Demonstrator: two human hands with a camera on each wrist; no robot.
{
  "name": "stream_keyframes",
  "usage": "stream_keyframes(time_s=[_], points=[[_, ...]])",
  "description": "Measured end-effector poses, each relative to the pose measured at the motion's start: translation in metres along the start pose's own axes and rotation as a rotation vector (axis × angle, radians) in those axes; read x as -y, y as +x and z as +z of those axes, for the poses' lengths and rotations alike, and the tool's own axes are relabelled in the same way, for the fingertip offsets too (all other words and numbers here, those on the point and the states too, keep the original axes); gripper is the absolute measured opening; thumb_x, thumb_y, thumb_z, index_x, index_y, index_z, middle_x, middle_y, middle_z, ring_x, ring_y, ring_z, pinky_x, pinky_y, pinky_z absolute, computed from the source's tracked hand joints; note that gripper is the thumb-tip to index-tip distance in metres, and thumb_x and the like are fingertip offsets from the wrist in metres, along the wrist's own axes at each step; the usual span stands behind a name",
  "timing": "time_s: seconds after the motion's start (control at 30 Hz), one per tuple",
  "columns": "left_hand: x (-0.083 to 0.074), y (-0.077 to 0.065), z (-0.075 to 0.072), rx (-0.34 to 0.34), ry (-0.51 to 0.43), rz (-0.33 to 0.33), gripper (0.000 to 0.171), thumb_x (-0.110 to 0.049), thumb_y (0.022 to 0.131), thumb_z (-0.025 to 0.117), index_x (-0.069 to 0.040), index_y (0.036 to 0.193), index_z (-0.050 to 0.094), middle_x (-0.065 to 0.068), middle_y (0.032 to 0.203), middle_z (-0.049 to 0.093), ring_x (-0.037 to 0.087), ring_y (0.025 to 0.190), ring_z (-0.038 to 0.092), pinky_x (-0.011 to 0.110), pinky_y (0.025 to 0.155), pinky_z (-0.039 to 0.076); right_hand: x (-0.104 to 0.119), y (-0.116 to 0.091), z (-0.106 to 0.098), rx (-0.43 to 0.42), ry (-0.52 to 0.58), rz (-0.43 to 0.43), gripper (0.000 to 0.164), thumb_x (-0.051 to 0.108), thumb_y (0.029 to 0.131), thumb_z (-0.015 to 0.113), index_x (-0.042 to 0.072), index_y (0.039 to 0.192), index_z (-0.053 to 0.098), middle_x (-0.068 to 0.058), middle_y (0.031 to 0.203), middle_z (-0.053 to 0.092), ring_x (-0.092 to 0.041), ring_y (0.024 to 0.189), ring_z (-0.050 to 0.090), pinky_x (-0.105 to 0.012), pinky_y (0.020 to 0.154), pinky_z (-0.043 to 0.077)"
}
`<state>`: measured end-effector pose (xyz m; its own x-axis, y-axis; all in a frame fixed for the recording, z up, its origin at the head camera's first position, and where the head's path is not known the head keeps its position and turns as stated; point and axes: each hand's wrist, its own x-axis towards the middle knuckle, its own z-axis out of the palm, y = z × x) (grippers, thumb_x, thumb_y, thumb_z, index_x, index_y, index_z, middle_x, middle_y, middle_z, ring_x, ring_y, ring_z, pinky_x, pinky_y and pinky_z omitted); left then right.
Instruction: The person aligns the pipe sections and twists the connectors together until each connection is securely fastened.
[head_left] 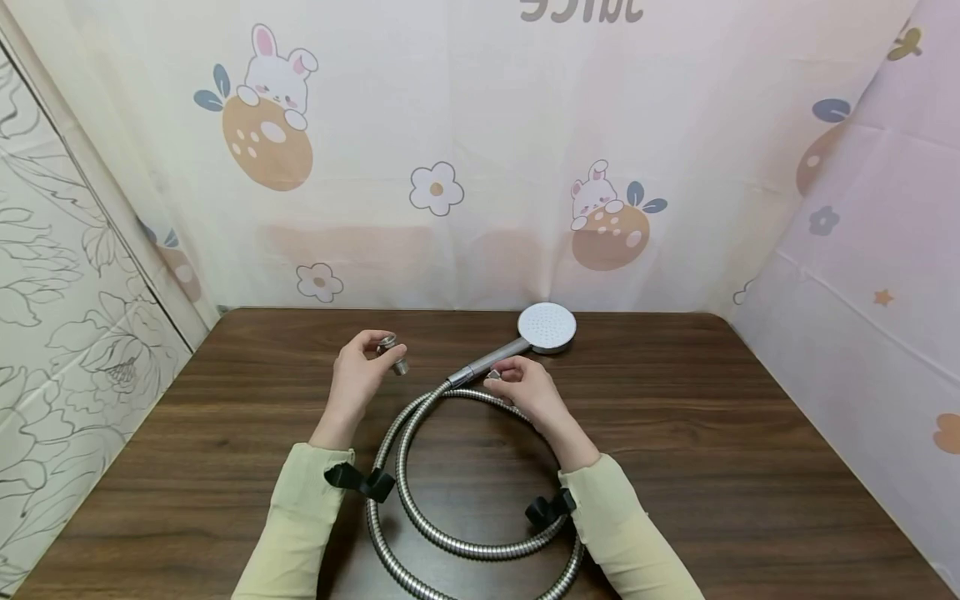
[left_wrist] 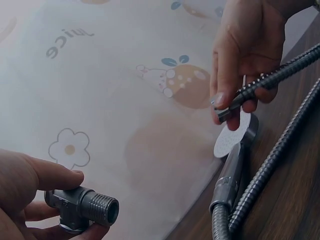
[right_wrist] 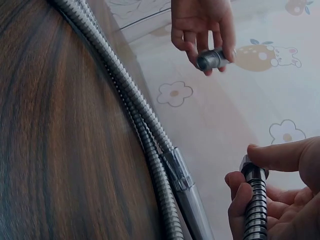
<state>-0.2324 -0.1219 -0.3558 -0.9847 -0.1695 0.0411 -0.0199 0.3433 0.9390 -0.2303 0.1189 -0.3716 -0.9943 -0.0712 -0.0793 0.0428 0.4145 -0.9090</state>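
Note:
Between thumb and fingers, my left hand [head_left: 356, 373] pinches a metal threaded pipe fitting [left_wrist: 82, 204]. Its open threaded end points right, toward the other hand, in the left wrist view. My right hand [head_left: 534, 393] grips the nut end [right_wrist: 254, 171] of a ribbed metal shower hose [head_left: 486, 552], thumb on the nut. A gap separates the fitting from the hose end. The hose's other end joins the handle of a shower head [head_left: 547, 325], which lies on the table with its white spray face up.
The hose lies in large loops on the dark wooden table [head_left: 742, 467], between and beneath my forearms. A patterned curtain [head_left: 495, 108] hangs behind the table's far edge, with a floral panel [head_left: 67, 333] at the left. Black straps [head_left: 360, 481] circle my wrists.

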Motion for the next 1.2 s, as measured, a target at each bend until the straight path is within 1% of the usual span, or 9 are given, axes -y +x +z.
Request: stream_keyframes(time_s=[0.13, 0.23, 0.3, 0.4, 0.53, 0.7, 0.9, 1.1, 1.2], points=[[-0.002, 0.0, 0.006, 0.0, -0.003, 0.012, 0.035, -0.03, 0.082, 0.066, -0.01, 0.109, 0.059, 0.01, 0.101, 0.058, 0.02, 0.084, 0.051, 0.027, 0.065, 0.04, 0.003, 0.0, 0.004, 0.003, 0.041, 0.006, 0.033, 0.011, 0.082, 0.065, -0.004, 0.11, 0.055, -0.015, 0.09, 0.064, -0.017, 0.069, 0.057, -0.033, 0.065, 0.049], [-0.003, -0.001, 0.009, -0.005, -0.008, 0.012, 0.034, -0.03, 0.081, 0.067, -0.008, 0.106, 0.059, 0.009, 0.099, 0.058, 0.019, 0.082, 0.049, 0.027, 0.063, 0.039, 0.003, 0.0, 0.007, 0.018, 0.072, 0.012, 0.031, 0.01, 0.084, 0.063, -0.006, 0.108, 0.055, -0.017, 0.088, 0.065, -0.014, 0.067, 0.057, -0.029, 0.062, 0.048], [-0.004, -0.002, 0.011, -0.006, -0.009, 0.015, 0.034, -0.03, 0.081, 0.067, -0.007, 0.105, 0.059, 0.009, 0.1, 0.057, 0.018, 0.081, 0.048, 0.027, 0.063, 0.039, 0.004, 0.0, 0.009, 0.022, 0.09, 0.019, 0.03, 0.01, 0.084, 0.062, -0.006, 0.108, 0.055, -0.018, 0.09, 0.066, -0.014, 0.068, 0.059, -0.028, 0.062, 0.049], [-0.005, -0.002, 0.014, 0.0, -0.005, 0.02, 0.034, -0.031, 0.08, 0.067, -0.007, 0.104, 0.059, 0.008, 0.099, 0.057, 0.018, 0.079, 0.047, 0.027, 0.063, 0.039, 0.006, -0.002, 0.011, 0.023, 0.107, 0.025, 0.032, 0.01, 0.084, 0.063, -0.006, 0.11, 0.053, -0.02, 0.093, 0.066, -0.018, 0.073, 0.062, -0.031, 0.065, 0.051], [-0.007, -0.002, 0.017, 0.005, -0.005, 0.02, 0.035, -0.033, 0.08, 0.068, -0.007, 0.103, 0.059, 0.008, 0.1, 0.057, 0.019, 0.079, 0.046, 0.027, 0.063, 0.039, 0.008, -0.002, 0.015, 0.025, 0.103, 0.018, 0.03, 0.011, 0.082, 0.064, -0.004, 0.107, 0.055, -0.015, 0.088, 0.067, -0.018, 0.074, 0.063, -0.035, 0.068, 0.052], [-0.01, -0.003, 0.023, 0.01, -0.008, 0.019, 0.036, -0.033, 0.08, 0.068, -0.006, 0.102, 0.059, 0.009, 0.103, 0.057, 0.02, 0.084, 0.048, 0.027, 0.065, 0.039, 0.011, -0.001, 0.019, 0.041, 0.12, -0.008, 0.026, 0.01, 0.081, 0.066, -0.004, 0.102, 0.057, -0.011, 0.084, 0.067, -0.012, 0.069, 0.062, -0.035, 0.067, 0.052], [-0.011, -0.004, 0.028, 0.021, -0.02, 0.008, 0.037, -0.034, 0.079, 0.069, -0.006, 0.101, 0.059, 0.009, 0.101, 0.059, 0.02, 0.086, 0.052, 0.026, 0.067, 0.039, 0.012, -0.001, 0.022, 0.02, 0.121, -0.054, 0.024, 0.006, 0.079, 0.067, -0.004, 0.099, 0.059, -0.01, 0.083, 0.063, -0.008, 0.065, 0.059, -0.032, 0.062, 0.051], [-0.014, -0.004, 0.031, 0.05, -0.042, -0.013, 0.039, -0.034, 0.079, 0.069, -0.006, 0.102, 0.057, 0.008, 0.1, 0.059, 0.025, 0.088, 0.06, 0.026, 0.068, 0.041, 0.017, -0.003, 0.023, 0.014, 0.131, -0.073, 0.025, 0.003, 0.077, 0.068, -0.004, 0.099, 0.06, -0.012, 0.089, 0.061, -0.007, 0.067, 0.057, -0.025, 0.06, 0.049], [-0.015, -0.005, 0.033, 0.06, -0.045, -0.013, 0.039, -0.035, 0.078, 0.069, -0.007, 0.101, 0.057, 0.008, 0.098, 0.059, 0.025, 0.088, 0.061, 0.026, 0.069, 0.041, 0.019, -0.003, 0.023, 0.012, 0.137, -0.072, 0.026, 0.003, 0.076, 0.069, -0.003, 0.1, 0.06, -0.012, 0.091, 0.059, -0.007, 0.067, 0.056, -0.022, 0.06, 0.048]])
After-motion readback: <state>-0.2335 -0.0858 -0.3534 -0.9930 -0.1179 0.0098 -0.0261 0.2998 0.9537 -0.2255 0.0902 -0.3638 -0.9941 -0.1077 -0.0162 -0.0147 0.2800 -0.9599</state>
